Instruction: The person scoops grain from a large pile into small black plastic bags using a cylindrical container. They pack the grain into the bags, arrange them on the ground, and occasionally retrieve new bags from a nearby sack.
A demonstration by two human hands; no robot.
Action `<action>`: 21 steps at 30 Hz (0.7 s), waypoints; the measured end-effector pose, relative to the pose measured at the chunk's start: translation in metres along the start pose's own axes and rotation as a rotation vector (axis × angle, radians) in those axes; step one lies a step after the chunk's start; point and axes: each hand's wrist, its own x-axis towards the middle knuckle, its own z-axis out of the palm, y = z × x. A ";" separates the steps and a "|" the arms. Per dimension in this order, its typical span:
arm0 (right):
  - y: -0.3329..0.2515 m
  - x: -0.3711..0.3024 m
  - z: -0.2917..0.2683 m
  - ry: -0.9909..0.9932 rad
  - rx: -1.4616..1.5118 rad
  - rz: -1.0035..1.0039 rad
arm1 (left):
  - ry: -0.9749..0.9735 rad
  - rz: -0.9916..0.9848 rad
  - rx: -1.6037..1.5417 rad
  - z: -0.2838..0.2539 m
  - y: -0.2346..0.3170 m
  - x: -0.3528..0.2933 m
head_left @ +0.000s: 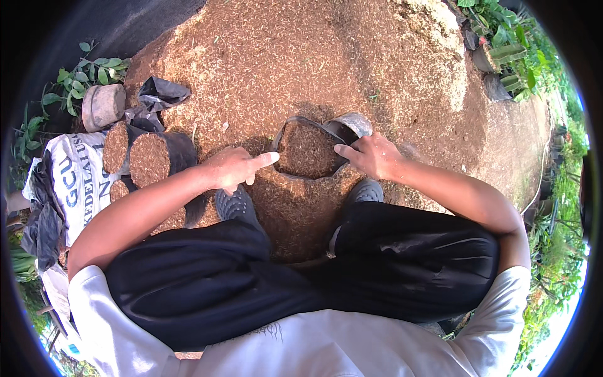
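Between my feet stands a black plastic grow bag (321, 178), its mouth open and full of brown, crumbly soil mix (308, 151). My left hand (237, 168) is at its left side, one finger stretched out to the rim and the others loosely bent and apart. At the right edge, my right hand (375, 156) is closed on the rim, the thumb pointing inward; its other fingers are partly hidden. A grey round pot (355, 123) lies tilted just behind the bag, beside my right hand.
A broad heap of brown mix (301, 63) spreads ahead. At the left are several filled grow bags (149, 158), a white printed sack (75, 169), a grey pot (103, 107) and crumpled black plastic (162, 94). Potted plants (505, 53) line the far right.
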 end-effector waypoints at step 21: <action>-0.010 -0.001 -0.034 -0.202 0.004 0.006 | 0.259 0.155 0.486 -0.008 -0.002 0.015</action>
